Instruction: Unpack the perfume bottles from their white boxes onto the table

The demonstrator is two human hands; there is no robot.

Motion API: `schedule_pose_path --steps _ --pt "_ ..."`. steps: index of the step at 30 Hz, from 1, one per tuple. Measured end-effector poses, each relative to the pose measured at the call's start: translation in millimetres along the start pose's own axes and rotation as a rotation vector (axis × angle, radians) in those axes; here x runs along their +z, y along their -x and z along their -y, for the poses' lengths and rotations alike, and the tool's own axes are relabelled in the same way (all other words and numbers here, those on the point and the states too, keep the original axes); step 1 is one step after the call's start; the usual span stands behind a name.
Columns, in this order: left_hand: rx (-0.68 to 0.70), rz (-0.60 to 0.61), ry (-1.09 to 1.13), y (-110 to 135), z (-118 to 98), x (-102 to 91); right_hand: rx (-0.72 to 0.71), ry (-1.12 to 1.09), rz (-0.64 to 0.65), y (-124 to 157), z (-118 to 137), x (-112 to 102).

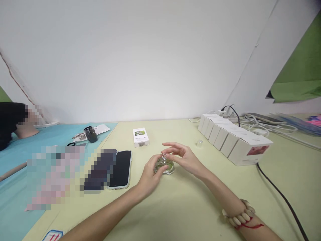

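On the yellow tabletop stands a squat clear glass perfume bottle (164, 167) with pale green contents. My left hand (150, 174) is wrapped round its left side, with the thumb across the front. At the top of the bottle, the thumb and fingers of my right hand (184, 159) close round the shiny nozzle (164, 156); the exact contact is partly hidden. A beaded bracelet (239, 217) with a red cord is on the right forearm. Off to the right, a small clear cap (199, 143) lies on the table, apart from both hands.
A white box (140, 137) with a green picture sits behind the bottle. To the left lie a phone (121, 169), blurred items and a dark jar (90, 134) on blue cloth. A row of white boxes (233, 142), cables and a black cord (281, 197) occupy the right.
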State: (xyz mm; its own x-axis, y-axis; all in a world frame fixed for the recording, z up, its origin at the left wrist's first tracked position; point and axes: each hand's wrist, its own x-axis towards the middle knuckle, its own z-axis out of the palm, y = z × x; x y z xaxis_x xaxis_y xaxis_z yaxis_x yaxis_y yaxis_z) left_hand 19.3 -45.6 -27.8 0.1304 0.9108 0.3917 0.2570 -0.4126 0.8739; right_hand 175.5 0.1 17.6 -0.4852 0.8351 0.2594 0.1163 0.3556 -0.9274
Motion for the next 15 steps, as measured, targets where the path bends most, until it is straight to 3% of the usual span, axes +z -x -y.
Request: schedule_pose_path --steps 15 --pt "-0.008 -0.01 0.002 2.3 -4.4 1.5 0.019 -0.23 0.117 -3.2 -11.2 -2.7"
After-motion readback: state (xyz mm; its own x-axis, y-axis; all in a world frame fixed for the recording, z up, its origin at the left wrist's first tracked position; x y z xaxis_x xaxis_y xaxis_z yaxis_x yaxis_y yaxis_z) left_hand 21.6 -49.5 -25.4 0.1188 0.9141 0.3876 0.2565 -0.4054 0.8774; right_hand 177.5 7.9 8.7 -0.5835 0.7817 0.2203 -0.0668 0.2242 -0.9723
